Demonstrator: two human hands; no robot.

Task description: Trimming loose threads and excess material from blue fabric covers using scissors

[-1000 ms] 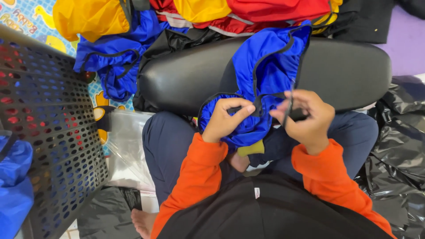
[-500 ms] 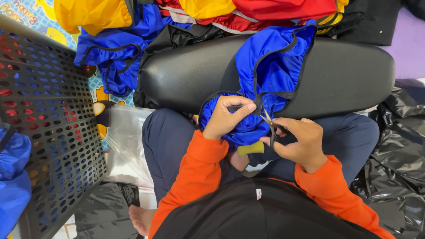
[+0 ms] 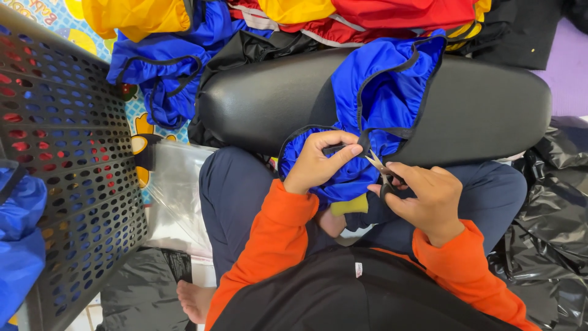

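At the far left stands a black basket (image 3: 61, 178) full of small holes, with a clear plastic bag (image 3: 174, 202) just beside it on the floor. Next comes the left hand (image 3: 318, 160). Its thumb and fingers are pinched tight on the black trim of a blue cloth cover (image 3: 383, 101). The cover hangs over the near edge of a long black cushion (image 3: 269, 98) and drops onto the person's lap. To the right, the right hand (image 3: 429, 196) is closed around the handles of small scissors (image 3: 381, 170). The blade tips touch the black trim, right beside the left thumb. Crinkly black plastic (image 3: 551, 202) lies at the far right.
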